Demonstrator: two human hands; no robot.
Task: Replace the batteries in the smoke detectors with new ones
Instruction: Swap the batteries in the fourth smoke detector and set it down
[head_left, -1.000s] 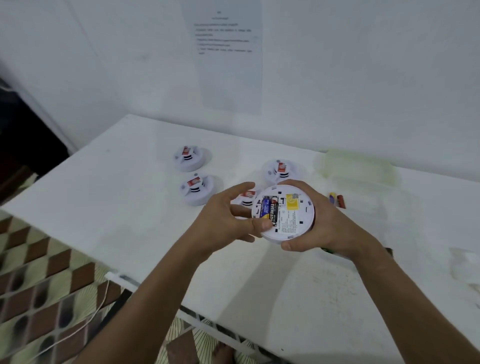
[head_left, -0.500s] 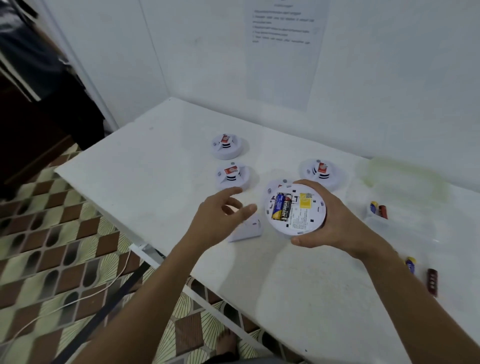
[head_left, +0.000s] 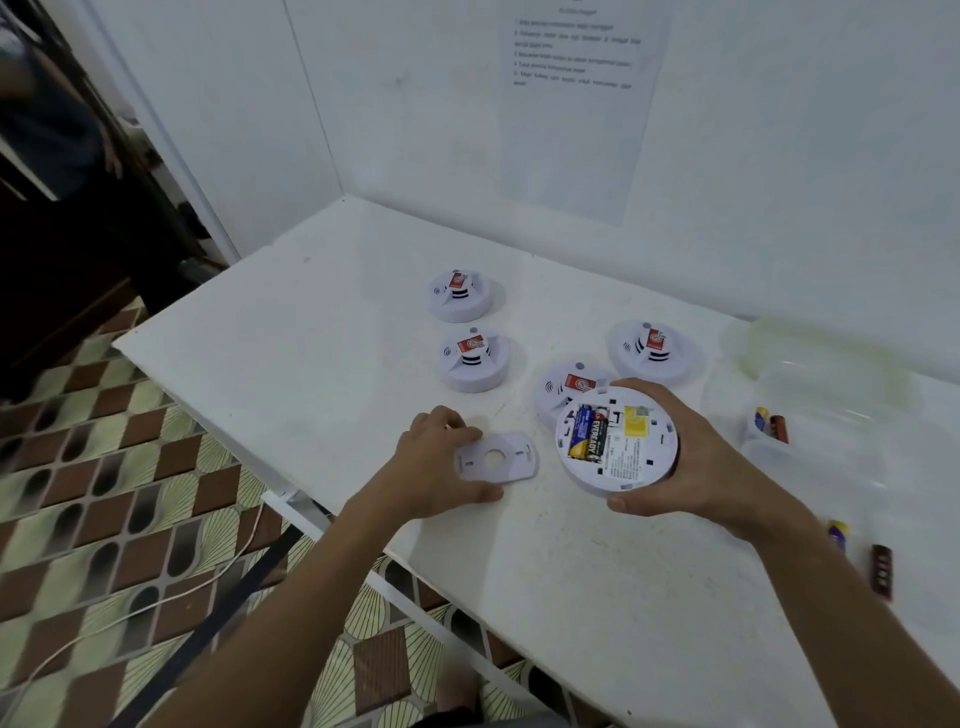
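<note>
— Where's the cover?

— The mounting plate (head_left: 496, 459) lies flat on the table (head_left: 311, 332), long axis left to right, under the left hand (head_left: 436, 462), whose fingers curl round its left end.

— And the detector?

— Just right of it: the right hand (head_left: 675, 457) cups the open smoke detector (head_left: 615, 441), batteries (head_left: 588, 432) showing. The left hand is nearer the plate.

One head-worn wide-angle view looks forward and steeply down from above the near edge of the white bench (head_left: 363, 332); the hands sit close in the lower centre; tiled floor (head_left: 104, 519) fills the lower left; the wall (head_left: 779, 156) spans the top.
</note>
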